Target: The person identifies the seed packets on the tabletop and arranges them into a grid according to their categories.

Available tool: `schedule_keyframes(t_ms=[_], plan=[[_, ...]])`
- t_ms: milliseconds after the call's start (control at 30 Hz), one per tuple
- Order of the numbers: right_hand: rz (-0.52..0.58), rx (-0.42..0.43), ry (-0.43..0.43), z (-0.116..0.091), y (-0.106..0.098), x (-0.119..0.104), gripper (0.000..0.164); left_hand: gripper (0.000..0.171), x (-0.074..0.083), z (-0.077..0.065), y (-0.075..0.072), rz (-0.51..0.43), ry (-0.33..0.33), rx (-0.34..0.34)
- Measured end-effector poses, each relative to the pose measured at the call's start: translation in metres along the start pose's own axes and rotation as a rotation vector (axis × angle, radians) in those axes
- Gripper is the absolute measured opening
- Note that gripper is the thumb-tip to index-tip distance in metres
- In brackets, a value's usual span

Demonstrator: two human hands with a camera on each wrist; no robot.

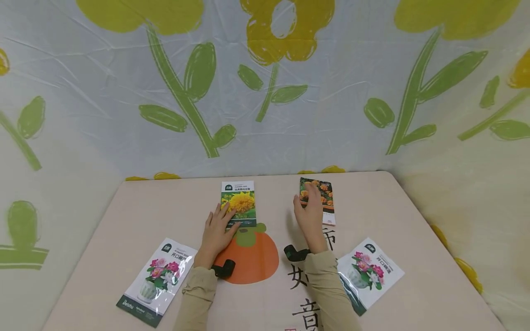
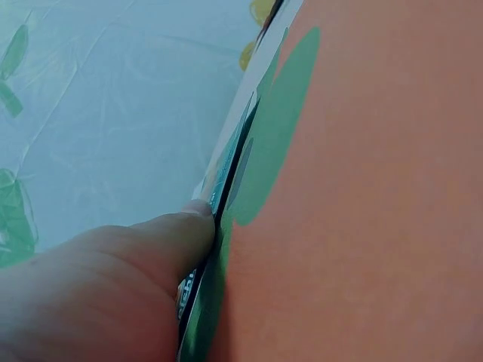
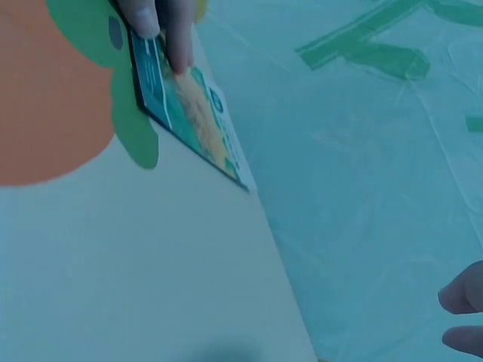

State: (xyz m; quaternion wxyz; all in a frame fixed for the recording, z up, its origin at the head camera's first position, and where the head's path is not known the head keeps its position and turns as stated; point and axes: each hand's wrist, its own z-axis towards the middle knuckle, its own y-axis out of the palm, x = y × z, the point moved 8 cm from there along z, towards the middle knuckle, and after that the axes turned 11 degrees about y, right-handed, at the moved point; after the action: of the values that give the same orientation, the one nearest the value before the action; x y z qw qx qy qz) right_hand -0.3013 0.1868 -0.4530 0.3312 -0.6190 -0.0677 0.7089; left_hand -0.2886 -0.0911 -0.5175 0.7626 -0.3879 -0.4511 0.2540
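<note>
Resting with its fingers straight and a little apart, the person's left hand [image 1: 216, 232] lies on a flat rectangular packet with a yellow flower and a dark green band [image 1: 244, 202]. This packet is lying on the pale pink table [image 1: 362, 207], near the far edge and a little left of its middle; the thumb touches the green band at the packet's lower end. The person's right hand [image 1: 310, 220] is over a dark rectangular packet with orange flowers and a white lower end [image 1: 328, 196], which lies near the far edge as well, more toward the far right corner. Its thumb and fingers are apart, and whether they touch this packet cannot be told. Two glossy white packets with pink flowers in a pot lie obliquely: the left white packet [image 1: 159, 280] is toward the left edge, and the right white packet [image 1: 372, 273] is toward the right edge, just beside the tan right sleeve [image 1: 327, 287]. Between the forearms, a round orange fruit with green leaves [image 1: 258, 257] is printed on the table. Behind the far edge hangs a pale cloth with yellow flowers and green leaves [image 1: 331, 133].
</note>
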Motion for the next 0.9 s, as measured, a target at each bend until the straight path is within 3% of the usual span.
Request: schedule_keyframes(t_ms=[233,400,667,900], plan=[[-0.059,0.113,0.058,0.003,-0.012,0.016,0.047,0.053,-0.001,0.001,0.000,-0.004,0.007,0.005],[-0.147,0.134,0.147,0.005,-0.014,0.030,0.053,0.053,-0.003,0.002,0.000,0.001,0.015,0.005],[-0.276,0.051,0.308,0.003,-0.005,0.052,0.074,0.054,-0.002,0.004,-0.004,-0.013,0.013,0.006],[-0.376,-0.085,0.350,-0.001,0.006,0.063,0.075,0.053,-0.001,0.001,-0.002,-0.012,0.017,0.017]])
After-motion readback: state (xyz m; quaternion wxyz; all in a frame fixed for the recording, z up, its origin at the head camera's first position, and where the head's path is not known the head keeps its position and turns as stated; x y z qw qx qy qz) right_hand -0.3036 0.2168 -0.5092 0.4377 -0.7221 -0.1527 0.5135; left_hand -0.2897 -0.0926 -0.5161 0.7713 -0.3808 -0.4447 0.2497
